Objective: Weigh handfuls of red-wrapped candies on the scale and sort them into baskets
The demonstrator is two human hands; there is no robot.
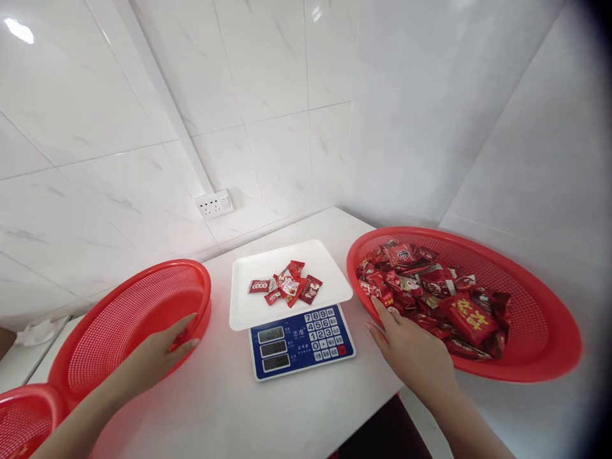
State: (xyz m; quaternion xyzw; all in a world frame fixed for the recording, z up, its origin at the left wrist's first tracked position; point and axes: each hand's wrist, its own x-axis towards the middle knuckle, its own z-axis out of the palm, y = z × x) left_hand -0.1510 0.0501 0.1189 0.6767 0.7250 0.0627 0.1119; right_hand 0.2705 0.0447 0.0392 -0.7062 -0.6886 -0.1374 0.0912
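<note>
A blue electronic scale (302, 342) with a white weighing tray (248, 306) stands in the middle of the white counter. Several red-wrapped candies (289, 285) lie on the tray. My left hand (160, 354) rests on the near rim of an empty red mesh basket (119, 319) at the left, fingers curled loosely over its edge. My right hand (406, 347) reaches over the near rim of a large red mesh basket (540, 331) at the right, fingers stretched out and touching the pile of red candies (430, 287) inside it. Neither hand visibly holds a candy.
A second red basket (21, 417) shows at the bottom left corner. A white wall socket (213, 204) sits on the tiled wall behind the scale. White tiled walls close in the counter at the back and right. The counter's front edge runs just below the scale.
</note>
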